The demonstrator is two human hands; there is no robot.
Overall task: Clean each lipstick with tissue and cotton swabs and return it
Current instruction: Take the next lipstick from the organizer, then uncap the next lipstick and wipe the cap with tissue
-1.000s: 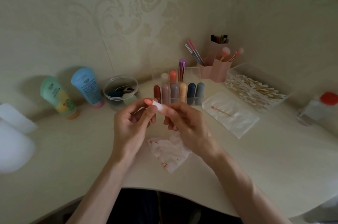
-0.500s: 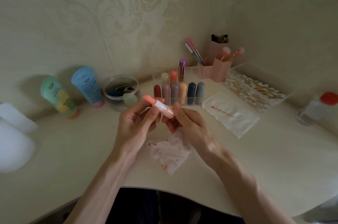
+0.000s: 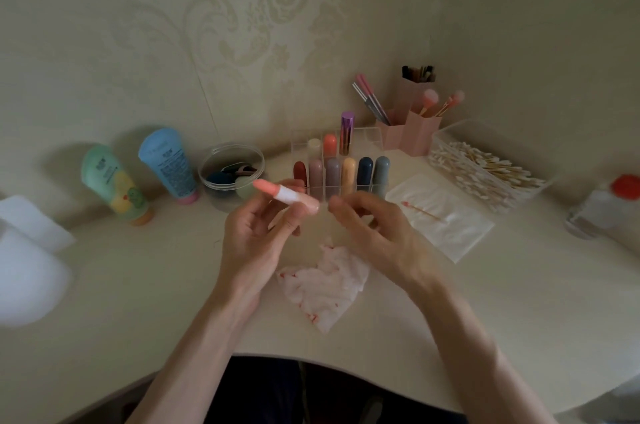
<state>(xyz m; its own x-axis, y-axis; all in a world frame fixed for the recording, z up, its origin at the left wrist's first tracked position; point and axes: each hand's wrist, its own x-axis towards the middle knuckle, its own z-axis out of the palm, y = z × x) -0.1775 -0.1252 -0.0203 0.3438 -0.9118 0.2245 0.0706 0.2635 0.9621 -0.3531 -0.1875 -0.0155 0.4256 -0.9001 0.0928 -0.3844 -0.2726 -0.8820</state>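
Pink lipstick [image 3: 285, 197]: pinched in my left hand [image 3: 256, 240] above desk. Long axis 10-to-4 o'clock, tip at 10, base at 4.
My right hand [image 3: 370, 229]: 3 o'clock of base, just apart, fingers loosely curled, empty; nearer that end.
Stained tissue [image 3: 323, 281]: 6 o'clock.
Clear organizer [image 3: 372, 138]: 12 o'clock.

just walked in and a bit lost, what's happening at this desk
A person is cleaning lipsticks. Their left hand holds an uncapped pink lipstick; the right hand hovers beside it, apparently empty. A red-stained tissue lies crumpled below the hands, a used cotton swab rests on a white sheet, and the other lipsticks stand in the clear organizer.
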